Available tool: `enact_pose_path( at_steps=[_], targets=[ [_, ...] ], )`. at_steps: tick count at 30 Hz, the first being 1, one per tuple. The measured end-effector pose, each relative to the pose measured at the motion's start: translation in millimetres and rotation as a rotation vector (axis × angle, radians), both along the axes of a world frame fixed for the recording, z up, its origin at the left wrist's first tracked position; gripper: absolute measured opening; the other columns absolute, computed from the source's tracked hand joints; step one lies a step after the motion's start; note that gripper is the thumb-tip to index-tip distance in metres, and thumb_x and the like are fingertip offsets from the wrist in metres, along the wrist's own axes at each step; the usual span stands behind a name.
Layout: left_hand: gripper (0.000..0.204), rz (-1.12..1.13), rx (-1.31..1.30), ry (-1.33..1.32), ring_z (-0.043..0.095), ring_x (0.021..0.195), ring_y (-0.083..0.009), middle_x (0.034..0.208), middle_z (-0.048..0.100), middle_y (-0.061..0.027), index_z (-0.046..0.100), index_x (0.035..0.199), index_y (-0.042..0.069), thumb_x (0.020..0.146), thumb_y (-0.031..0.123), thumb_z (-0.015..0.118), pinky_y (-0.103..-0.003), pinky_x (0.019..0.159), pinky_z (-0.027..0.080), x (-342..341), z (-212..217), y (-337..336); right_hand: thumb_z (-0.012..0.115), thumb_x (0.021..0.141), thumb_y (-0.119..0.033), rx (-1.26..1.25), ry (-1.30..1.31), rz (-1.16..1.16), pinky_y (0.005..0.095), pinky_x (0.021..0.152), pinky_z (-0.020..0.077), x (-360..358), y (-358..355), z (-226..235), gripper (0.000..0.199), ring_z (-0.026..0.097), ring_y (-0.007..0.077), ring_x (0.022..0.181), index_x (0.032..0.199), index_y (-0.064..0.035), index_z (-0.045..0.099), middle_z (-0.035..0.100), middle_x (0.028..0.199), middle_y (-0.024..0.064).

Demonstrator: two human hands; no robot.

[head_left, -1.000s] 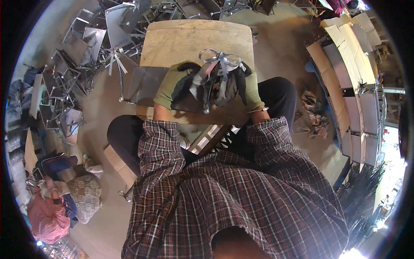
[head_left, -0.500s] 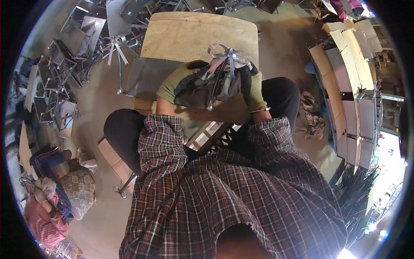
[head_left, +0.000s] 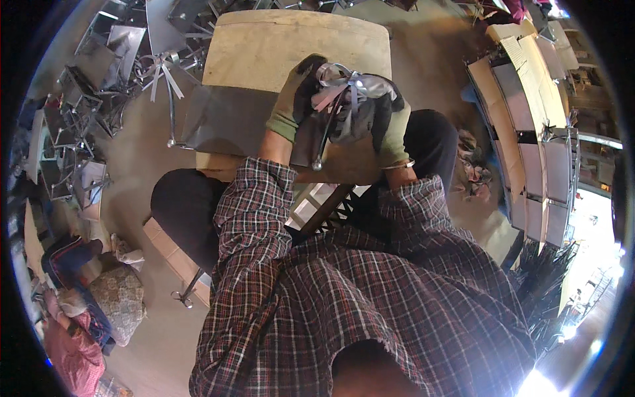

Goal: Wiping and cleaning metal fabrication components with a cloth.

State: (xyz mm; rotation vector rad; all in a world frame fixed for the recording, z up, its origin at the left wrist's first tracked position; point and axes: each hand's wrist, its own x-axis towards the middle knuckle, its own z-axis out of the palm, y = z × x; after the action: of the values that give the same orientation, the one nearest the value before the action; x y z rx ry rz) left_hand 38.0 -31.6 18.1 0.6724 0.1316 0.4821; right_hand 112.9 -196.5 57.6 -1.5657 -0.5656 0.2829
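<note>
A dark grey metal panel (head_left: 231, 112) lies across a board in front of me. On it stands a metal rod (head_left: 324, 142) with a ball end, topped by a shiny bow-shaped metal ornament (head_left: 355, 83). My left hand (head_left: 299, 96), in a yellow-green glove with a dark palm, closes on the ornament's left side. A crumpled grey rag (head_left: 357, 122) is bunched against the ornament's right side and underside. My right hand (head_left: 391, 126), in a matching glove, is closed around that rag; its fingertips are partly hidden.
A light wooden board (head_left: 297, 49) lies just beyond the panel. Similar metal pieces with bows (head_left: 162, 69) crowd the left. Stacked panels and cardboard (head_left: 529, 132) stand at right, with crumpled rags (head_left: 471, 169) on the floor before them. Another person (head_left: 73, 344) sits at lower left.
My left hand has moved up and right from the panel's near side to the ornament. The right hand stays with the rag, and more of the rod now shows.
</note>
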Motion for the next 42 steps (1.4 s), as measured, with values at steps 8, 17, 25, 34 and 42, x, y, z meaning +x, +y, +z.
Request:
enact_pose_path(
  at_steps=[8,17,25,34,42],
  targets=[
    [0.022,0.291,0.308,0.076,0.059,0.081,-0.0168,0.094,0.061,-0.0069,0.058,0.104,0.0,0.094,0.018,0.052,-0.031,0.074,0.049,23.9,-56.2,-10.1,0.055,0.094,-0.024,0.018,-0.089,-0.075,0.0282,0.074,0.0477,-14.9,11.8,3.4,0.03,0.057,0.0121,0.082,0.104,0.0033,0.061,0.065,0.092,0.0039],
    [0.024,0.046,-0.135,0.078,0.06,0.075,-0.0153,0.084,0.066,-0.0027,0.063,0.1,0.0,0.091,0.021,0.056,-0.028,0.069,0.048,14.9,-52.5,0.6,0.053,0.088,-0.013,-0.799,-0.244,-0.183,0.0344,0.063,0.0474,13.3,6.5,-75.4,0.02,0.06,0.0185,0.073,0.099,0.0021,0.061,0.066,0.085,0.0165],
    [0.027,0.36,0.303,0.461,0.065,0.088,-0.023,0.099,0.068,-0.008,0.061,0.109,0.002,0.088,0.019,0.056,-0.033,0.078,0.051,-82.6,-43.1,41.2,0.053,0.086,-0.002,-0.379,-0.126,0.01,0.0271,0.076,0.0481,-23.6,-15.4,-38.7,0.025,0.06,0.0135,0.085,0.108,0.005,0.061,0.067,0.094,0.0084],
    [0.042,0.603,1.74,1.336,0.034,0.132,-0.0307,0.138,0.044,-0.0046,0.052,0.123,0.017,0.083,0.027,0.055,-0.055,0.11,0.018,-118.1,-56.1,-37.7,0.055,0.079,-0.001,-0.22,-0.001,0.557,0.0311,0.084,0.0463,-95.9,-29.2,-61.0,0.035,0.057,0.0188,0.093,0.114,0.0019,0.056,0.061,0.103,0.0063],
    [0.042,0.69,1.686,1.308,0.035,0.13,-0.0316,0.135,0.044,-0.0049,0.05,0.124,0.017,0.084,0.028,0.053,-0.058,0.109,0.018,-110.5,-62.8,-42.7,0.049,0.077,0.002,-0.289,0.7,0.568,0.0276,0.071,0.048,-92.5,-26.2,-14.6,0.048,0.059,0.0166,0.082,0.124,0.0,0.055,0.064,0.099,0.0037]
  ],
)
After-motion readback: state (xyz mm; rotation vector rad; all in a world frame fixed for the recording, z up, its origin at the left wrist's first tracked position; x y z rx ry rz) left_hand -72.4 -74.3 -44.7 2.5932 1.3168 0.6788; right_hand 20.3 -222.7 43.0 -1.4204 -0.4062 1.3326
